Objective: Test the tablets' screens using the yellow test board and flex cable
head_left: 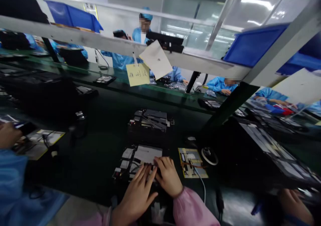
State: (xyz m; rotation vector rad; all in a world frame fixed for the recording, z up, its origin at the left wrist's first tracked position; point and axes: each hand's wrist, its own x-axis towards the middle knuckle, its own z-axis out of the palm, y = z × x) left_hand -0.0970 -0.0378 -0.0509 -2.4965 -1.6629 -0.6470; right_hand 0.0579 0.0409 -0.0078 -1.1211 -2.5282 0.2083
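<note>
An opened device [140, 160] with circuit boards and a pale metal plate lies on the dark bench in front of me. My left hand [136, 194] rests on its near edge with fingers stretched out flat and together. My right hand [168, 176] lies beside it, fingers curled down and pressing on the device's lower right part. Both wrists show pink sleeves. Nothing loose is visible in either hand.
A second opened device [150, 119] sits further back. A yellow-edged board with a cable [192, 162] and a tape roll [209, 155] lie to the right. A co-worker's hand [8, 135] in a blue sleeve is at left, another hand [296, 206] at lower right. Several people work beyond the green conveyor [160, 97].
</note>
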